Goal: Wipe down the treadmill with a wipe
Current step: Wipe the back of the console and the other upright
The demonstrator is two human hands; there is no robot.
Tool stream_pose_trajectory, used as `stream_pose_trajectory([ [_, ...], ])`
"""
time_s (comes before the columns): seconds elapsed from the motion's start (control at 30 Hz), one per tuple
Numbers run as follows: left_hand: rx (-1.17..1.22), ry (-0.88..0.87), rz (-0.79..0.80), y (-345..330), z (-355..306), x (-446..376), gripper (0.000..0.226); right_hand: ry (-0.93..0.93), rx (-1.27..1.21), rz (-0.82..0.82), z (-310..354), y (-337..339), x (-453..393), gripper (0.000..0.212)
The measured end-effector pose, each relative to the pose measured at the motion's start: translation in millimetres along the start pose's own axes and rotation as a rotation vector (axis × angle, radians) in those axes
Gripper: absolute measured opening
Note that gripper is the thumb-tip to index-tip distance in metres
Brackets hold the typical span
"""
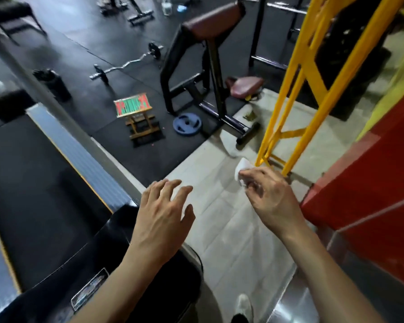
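Right hand [269, 197] pinches the white wipe [243, 167] out over the tiled floor, off the treadmill's [86, 159] right edge. Left hand [161, 210] hovers, fingers spread, empty. Best unfold the wipe first, then press flat along the side rail.

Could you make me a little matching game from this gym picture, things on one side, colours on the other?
Things:
1. round weight plate lying on the floor
2. crumpled wipe pinched in the right hand
3. tall metal ladder frame
4. padded seat of the curl bench

Colours:
A. yellow
B. maroon
C. blue
D. white

Pairs: 1-C, 2-D, 3-A, 4-B
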State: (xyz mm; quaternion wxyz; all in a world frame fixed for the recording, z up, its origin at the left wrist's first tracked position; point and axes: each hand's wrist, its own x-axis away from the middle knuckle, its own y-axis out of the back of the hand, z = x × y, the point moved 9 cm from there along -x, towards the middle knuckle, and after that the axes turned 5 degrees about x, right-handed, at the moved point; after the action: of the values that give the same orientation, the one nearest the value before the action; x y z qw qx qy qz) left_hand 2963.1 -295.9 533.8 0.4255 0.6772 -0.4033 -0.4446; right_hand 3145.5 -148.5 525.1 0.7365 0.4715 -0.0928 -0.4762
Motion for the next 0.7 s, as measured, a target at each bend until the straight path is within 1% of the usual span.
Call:
stream_pose_trajectory([
  [0.1, -0.029, 0.12, -0.036, 0.2, -3.2, -23.7, 0.044, 0.083, -0.006, 0.056, -12.3, 5.2, -39.9, 0.038],
  [0.23, -0.071, 0.225, -0.06, 3.8, -4.8, -52.6, 0.044, 0.163, -0.067, 0.106, -16.2, 7.1, -94.2, 0.037],
  [0.4, -0.113, 0.314, -0.14, 16.4, 9.3, -100.2, 0.04, 0.288, -0.125, 0.149, 5.6, -5.1, -168.0, 0.029],
  [0.7, -0.137, 0.477, -0.252, 32.5, 70.3, -210.5, 0.045, 0.471, -0.2, 0.224, 49.5, -51.9, -319.1, 0.032],
])
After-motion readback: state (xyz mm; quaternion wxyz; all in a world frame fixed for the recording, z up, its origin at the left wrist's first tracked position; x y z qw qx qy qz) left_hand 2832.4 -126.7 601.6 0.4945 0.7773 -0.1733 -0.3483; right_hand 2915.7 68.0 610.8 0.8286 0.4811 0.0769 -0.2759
